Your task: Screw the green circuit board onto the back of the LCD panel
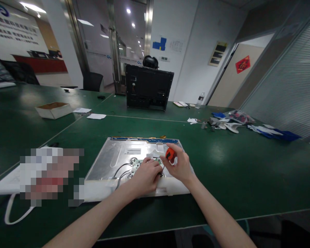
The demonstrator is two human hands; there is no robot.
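Note:
A flat silver display panel (103,162) lies back side up on the table in front of me, with a blue circuit strip (155,140) along its far edge. A small green circuit board (136,164) with dark cables sits at its middle. My right hand (180,164) grips the orange and black handle of a screwdriver (169,154), its thin shaft slanting down to the board area. My left hand (148,174) rests over the board, fingers curled together beside the screwdriver's tip. What the left fingertips pinch, if anything, is hidden.
A black monitor housing (148,88) stands behind the panel. To the left are an open white box (54,111), papers (96,116) and a white bag (7,181) beside a blurred-out patch. Loose parts and plastic bags (239,117) lie at the right, near a water bottle (200,100).

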